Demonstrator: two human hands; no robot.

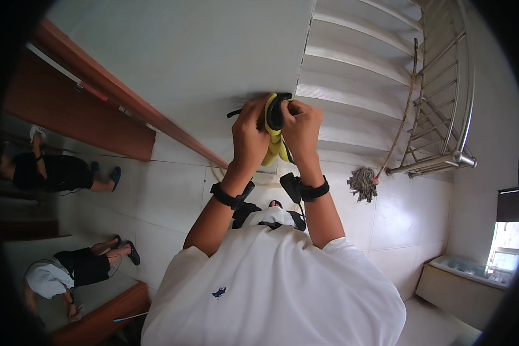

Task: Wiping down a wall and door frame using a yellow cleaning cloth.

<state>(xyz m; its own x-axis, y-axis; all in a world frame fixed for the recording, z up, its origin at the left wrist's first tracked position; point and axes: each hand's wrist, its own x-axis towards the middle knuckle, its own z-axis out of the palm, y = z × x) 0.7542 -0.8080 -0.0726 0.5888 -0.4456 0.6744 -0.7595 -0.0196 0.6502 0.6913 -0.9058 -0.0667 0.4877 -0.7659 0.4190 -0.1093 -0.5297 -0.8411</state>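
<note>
Raised in front of me, both hands grip one yellow and black fabric item point(274, 125), perhaps a glove or cloth; its exact kind is unclear. My left hand point(251, 129) pinches its left side, and a thin black end sticks out to the left near the fingers. On its right side, my right hand point(302, 125) holds the black upper edge between curled fingers. The yellow part hangs folded between the two hands. Each wrist wears a black strap with a small device.
Stairs point(346, 99) with a metal railing point(467, 108) rise at the right, where a mop point(363, 184) leans. A red-brown door frame point(155, 119) runs along the left. Beyond it are two people point(52, 171) point(82, 268). A glass-topped chest point(462, 285) stands at the lower right.
</note>
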